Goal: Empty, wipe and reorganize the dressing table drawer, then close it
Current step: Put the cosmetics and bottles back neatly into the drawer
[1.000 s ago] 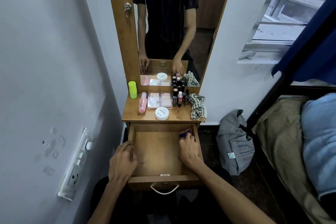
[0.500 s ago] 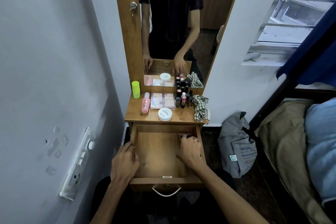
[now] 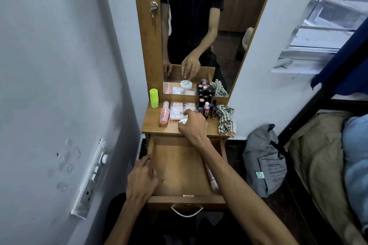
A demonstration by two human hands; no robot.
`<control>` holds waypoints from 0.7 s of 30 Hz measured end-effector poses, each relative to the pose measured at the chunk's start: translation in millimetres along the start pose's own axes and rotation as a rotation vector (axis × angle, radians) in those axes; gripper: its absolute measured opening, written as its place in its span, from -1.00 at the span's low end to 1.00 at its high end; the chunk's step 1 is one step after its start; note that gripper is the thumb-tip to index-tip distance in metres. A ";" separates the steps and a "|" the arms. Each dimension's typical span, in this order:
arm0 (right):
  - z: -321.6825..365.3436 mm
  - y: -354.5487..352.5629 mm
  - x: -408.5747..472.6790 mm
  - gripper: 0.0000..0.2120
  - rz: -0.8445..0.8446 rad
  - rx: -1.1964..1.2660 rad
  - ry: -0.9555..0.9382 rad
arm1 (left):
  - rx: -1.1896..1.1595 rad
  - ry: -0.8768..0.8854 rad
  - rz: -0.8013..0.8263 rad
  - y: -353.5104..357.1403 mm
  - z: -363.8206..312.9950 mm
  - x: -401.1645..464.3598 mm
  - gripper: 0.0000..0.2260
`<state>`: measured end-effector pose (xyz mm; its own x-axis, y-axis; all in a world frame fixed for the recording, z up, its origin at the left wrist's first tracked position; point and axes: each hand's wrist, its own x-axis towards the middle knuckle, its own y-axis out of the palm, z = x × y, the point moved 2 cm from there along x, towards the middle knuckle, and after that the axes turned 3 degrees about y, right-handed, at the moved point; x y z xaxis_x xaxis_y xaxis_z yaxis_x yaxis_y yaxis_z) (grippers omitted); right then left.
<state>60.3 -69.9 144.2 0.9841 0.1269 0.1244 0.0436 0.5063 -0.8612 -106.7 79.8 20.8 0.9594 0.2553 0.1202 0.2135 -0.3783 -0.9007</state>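
The wooden drawer (image 3: pixel 185 198) of the dressing table is pulled out, its floor mostly bare. A pink tube (image 3: pixel 212 179) lies along its right wall, partly hidden by my right forearm. My left hand (image 3: pixel 141 178) grips the drawer's left wall. My right hand (image 3: pixel 194 125) reaches over the table top, fingers curled around a white round jar (image 3: pixel 182 121) at the front edge. Behind it lie pale flat palettes (image 3: pixel 177 110), a pink bottle (image 3: pixel 164 115), a green bottle (image 3: pixel 154 98) and several small dark bottles (image 3: pixel 207 106). A checked cloth (image 3: pixel 226 118) sits at the right end.
A tall mirror (image 3: pixel 199 26) rises behind the table top. A wall with a switch panel (image 3: pixel 91 177) runs close on the left. A grey bag (image 3: pixel 264 162) stands on the floor to the right, with a bed (image 3: pixel 322 157) beyond it.
My right hand has left the back right corner of the drawer and risen to the table top, onto the white jar. My left hand stays on the drawer's left wall.
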 end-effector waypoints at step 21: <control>50.7 58.4 22.0 -0.64 0.005 -0.095 -0.034 | 0.011 -0.001 0.008 1.8 -0.6 0.6 -0.69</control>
<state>75.8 5.7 121.6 0.9780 0.1585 0.1355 0.0569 0.4225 -0.9046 -105.7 78.7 19.6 0.9608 0.2531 0.1129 0.2040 -0.3703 -0.9062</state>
